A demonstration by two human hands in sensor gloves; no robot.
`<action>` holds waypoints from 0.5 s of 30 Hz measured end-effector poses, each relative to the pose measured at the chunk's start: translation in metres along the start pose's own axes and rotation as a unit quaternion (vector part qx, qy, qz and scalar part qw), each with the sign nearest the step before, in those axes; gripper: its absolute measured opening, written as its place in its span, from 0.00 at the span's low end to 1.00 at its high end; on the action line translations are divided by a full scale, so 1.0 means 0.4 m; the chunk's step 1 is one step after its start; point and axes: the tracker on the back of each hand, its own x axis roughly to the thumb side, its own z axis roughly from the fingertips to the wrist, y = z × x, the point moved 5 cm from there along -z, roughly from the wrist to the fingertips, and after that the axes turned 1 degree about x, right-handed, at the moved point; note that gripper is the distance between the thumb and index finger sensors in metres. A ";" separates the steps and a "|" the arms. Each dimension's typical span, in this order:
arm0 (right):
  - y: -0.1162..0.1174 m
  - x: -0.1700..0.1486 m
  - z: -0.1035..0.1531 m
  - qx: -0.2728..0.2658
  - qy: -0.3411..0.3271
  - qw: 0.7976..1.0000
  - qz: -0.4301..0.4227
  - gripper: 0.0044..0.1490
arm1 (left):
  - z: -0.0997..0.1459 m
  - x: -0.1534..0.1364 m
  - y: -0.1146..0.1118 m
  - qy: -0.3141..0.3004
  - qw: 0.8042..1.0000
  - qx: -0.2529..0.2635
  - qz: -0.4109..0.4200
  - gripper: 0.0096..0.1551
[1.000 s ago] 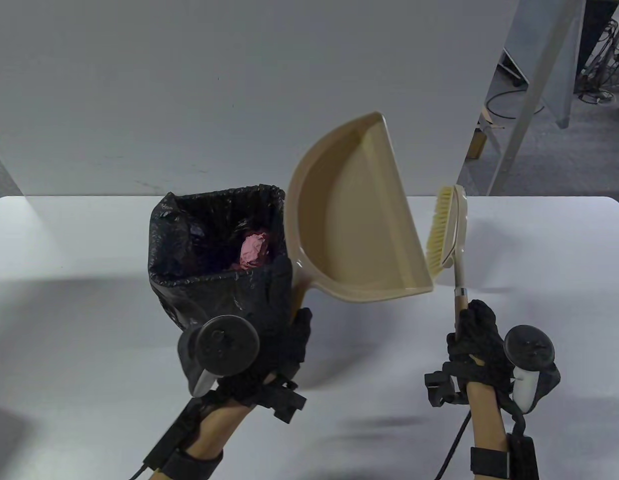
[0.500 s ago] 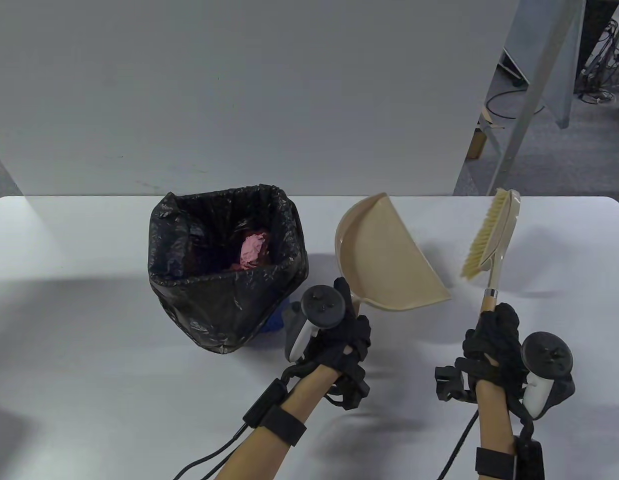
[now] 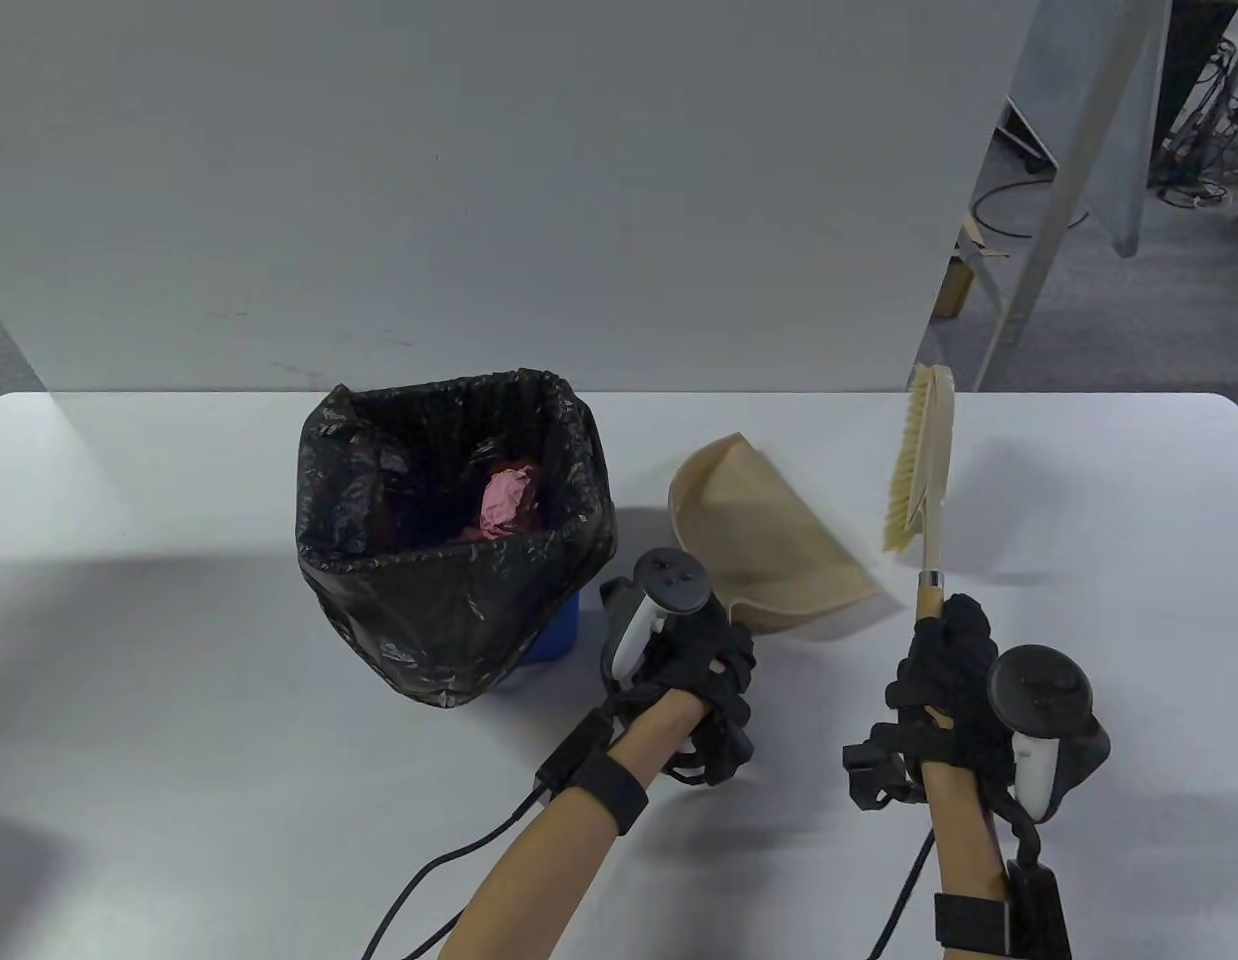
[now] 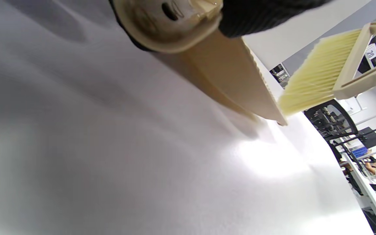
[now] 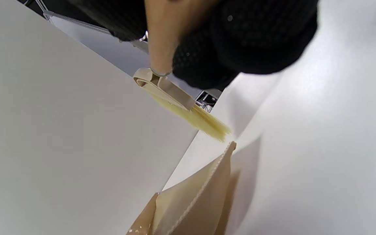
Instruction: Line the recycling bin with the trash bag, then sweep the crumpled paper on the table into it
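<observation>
Left hand [image 3: 694,670] grips dustpan [image 3: 769,545] handle, right hand [image 3: 949,665] fisted round upright brush [image 3: 924,470] — lined bin [image 3: 449,530] left, pink paper [image 3: 509,500] inside.

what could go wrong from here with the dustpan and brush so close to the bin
1. The left hand holds the dustpan near the lined bin; a sideways swing might knock the bin, which looks light.
2. The brush in the right hand hangs right beside the dustpan's edge, so the two may clash.
3. The trash bag drapes loosely down the outside and could snag on the dustpan.
</observation>
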 end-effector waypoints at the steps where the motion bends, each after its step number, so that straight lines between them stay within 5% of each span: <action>1: 0.005 0.002 0.001 0.003 -0.002 1.000 0.004 0.36 | -0.005 0.000 -0.006 0.004 1.000 -0.007 0.006 0.52; 9: 0.031 0.014 0.008 0.017 -0.016 1.000 0.020 0.36 | -0.016 -0.010 -0.035 -0.011 0.979 -0.134 0.154 0.50; 15: 0.038 0.032 0.022 0.019 -0.039 0.998 0.035 0.36 | 0.046 -0.033 0.016 -0.025 0.980 -0.062 0.188 0.51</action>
